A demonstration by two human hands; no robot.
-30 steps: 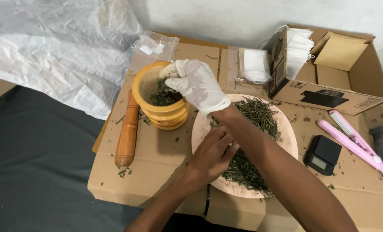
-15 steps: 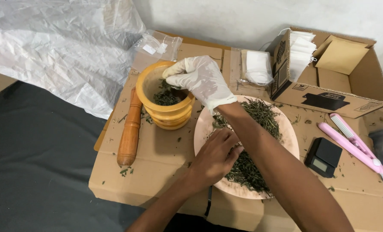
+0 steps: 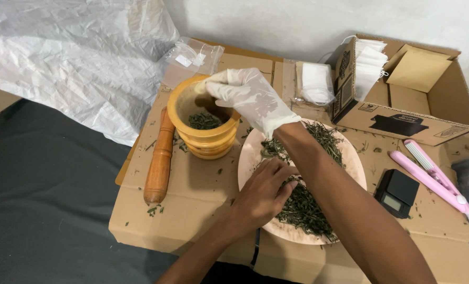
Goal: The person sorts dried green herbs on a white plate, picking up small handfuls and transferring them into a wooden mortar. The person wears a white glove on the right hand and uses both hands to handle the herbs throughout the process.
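Two hands among the dried leaves

My gloved right hand (image 3: 250,94) hangs over the yellow mortar (image 3: 205,126), upper centre, fingers pinched together above the leaves inside. My bare left hand (image 3: 263,192) rests on the pink plate (image 3: 353,165) at centre, fingers curled onto the dried herbs (image 3: 305,208). Left of the mortar lies a wooden pestle (image 3: 159,158).

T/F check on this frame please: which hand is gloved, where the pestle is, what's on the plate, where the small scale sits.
1. The right hand wears a white glove and is over the wooden mortar. True.
2. The pestle stands inside the mortar. False: it lies on the cardboard, left of the mortar.
3. The bare left hand rests on the pink plate of dried green leaves. True.
4. The black pocket scale sits left of the plate. False: it sits right of it, beside the pink sealer.
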